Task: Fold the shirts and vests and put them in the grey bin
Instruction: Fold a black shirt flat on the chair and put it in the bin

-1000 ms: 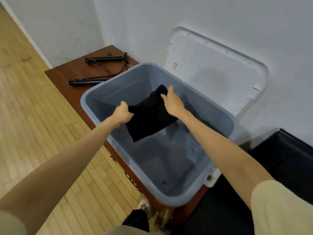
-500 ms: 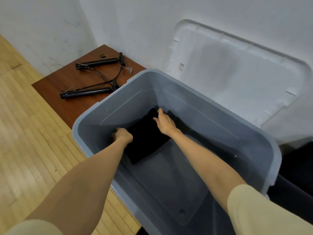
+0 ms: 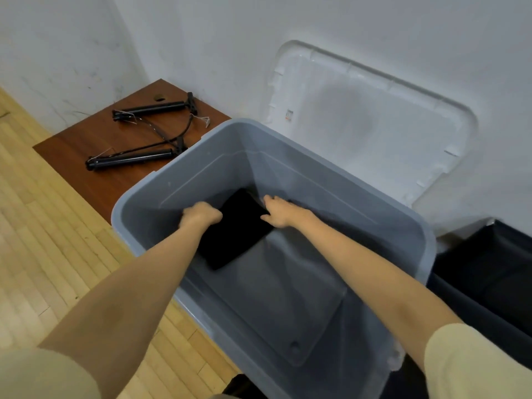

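While both hands reach in, left hand (image 3: pixel 201 216) fingers curled gripping, right hand (image 3: pixel 277 211) fingers flat, one folded black garment (image 3: pixel 234 237), one grey bin (image 3: pixel 316 180)

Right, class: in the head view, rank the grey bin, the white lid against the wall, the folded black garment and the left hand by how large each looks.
1. grey bin
2. white lid, though it stands farther from the camera than the bin
3. folded black garment
4. left hand
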The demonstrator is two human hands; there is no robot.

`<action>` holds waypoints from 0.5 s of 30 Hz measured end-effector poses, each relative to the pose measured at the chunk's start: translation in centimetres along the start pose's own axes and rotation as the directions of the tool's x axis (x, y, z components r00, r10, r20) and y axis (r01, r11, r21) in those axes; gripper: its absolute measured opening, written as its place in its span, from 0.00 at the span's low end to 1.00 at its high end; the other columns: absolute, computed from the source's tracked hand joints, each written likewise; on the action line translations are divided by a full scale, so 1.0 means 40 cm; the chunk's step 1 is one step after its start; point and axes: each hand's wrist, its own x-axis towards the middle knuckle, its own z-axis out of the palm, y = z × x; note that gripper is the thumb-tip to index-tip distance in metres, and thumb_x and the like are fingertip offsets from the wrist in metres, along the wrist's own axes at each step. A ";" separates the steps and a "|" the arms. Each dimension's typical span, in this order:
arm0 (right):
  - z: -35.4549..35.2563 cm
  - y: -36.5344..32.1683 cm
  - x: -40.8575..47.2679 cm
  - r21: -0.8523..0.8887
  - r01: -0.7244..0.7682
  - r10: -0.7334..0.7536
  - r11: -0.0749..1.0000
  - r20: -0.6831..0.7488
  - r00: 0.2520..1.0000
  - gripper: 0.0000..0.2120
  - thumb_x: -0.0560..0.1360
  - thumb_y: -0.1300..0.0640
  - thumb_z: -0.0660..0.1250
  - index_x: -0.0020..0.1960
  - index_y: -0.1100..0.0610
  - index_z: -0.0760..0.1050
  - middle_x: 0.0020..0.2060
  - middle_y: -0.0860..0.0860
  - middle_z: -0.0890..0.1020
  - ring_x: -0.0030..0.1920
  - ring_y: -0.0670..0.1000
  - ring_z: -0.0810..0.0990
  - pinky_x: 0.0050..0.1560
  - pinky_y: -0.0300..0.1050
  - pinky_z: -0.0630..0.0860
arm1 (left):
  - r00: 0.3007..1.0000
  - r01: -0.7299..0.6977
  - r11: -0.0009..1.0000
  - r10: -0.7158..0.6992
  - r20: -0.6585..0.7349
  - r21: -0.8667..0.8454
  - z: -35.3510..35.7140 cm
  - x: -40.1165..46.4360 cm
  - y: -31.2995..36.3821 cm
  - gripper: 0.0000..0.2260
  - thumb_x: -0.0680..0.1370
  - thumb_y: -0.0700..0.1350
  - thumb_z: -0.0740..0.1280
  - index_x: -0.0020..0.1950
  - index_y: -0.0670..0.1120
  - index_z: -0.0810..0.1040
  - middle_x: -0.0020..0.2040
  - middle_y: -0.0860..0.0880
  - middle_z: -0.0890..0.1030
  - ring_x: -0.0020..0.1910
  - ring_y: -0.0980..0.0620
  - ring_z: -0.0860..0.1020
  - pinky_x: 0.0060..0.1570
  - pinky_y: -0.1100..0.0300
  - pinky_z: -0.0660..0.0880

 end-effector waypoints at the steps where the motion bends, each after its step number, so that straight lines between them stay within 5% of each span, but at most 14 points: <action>1: -0.029 0.001 -0.034 -0.061 0.016 -0.015 0.998 0.022 1.000 0.20 0.79 0.52 0.63 0.64 0.63 0.64 0.61 0.64 0.72 0.62 0.63 0.73 0.60 0.54 0.71 | 0.998 -0.043 0.999 0.042 -0.042 -0.024 -0.024 -0.025 0.014 0.21 0.74 0.51 0.65 0.62 0.39 0.74 0.61 0.38 0.76 0.59 0.37 0.75 0.58 0.47 0.74; 5: -0.138 0.007 -0.213 -0.179 0.080 -0.100 0.981 -0.105 0.989 0.19 0.79 0.52 0.62 0.64 0.63 0.66 0.59 0.63 0.73 0.60 0.63 0.73 0.59 0.55 0.72 | 0.958 -0.236 0.965 0.212 -0.193 -0.112 -0.095 -0.162 0.071 0.12 0.75 0.48 0.66 0.49 0.40 0.76 0.52 0.40 0.80 0.52 0.38 0.78 0.47 0.53 0.72; 9: -0.178 0.043 -0.464 -0.149 0.105 -0.157 0.983 -0.399 0.903 0.22 0.81 0.50 0.61 0.71 0.59 0.64 0.65 0.58 0.71 0.64 0.59 0.70 0.65 0.52 0.66 | 0.872 -0.474 0.832 0.399 -0.283 -0.287 -0.069 -0.338 0.121 0.22 0.77 0.49 0.68 0.68 0.42 0.70 0.64 0.45 0.75 0.62 0.45 0.75 0.53 0.57 0.68; 15: -0.104 0.176 -0.852 0.075 0.129 -0.034 0.989 -0.727 0.686 0.24 0.80 0.49 0.61 0.72 0.59 0.64 0.68 0.56 0.68 0.69 0.57 0.66 0.70 0.53 0.63 | 0.640 -0.753 0.610 0.589 -0.493 -0.248 0.056 -0.696 0.161 0.26 0.81 0.52 0.62 0.76 0.47 0.60 0.72 0.50 0.68 0.66 0.50 0.72 0.58 0.59 0.68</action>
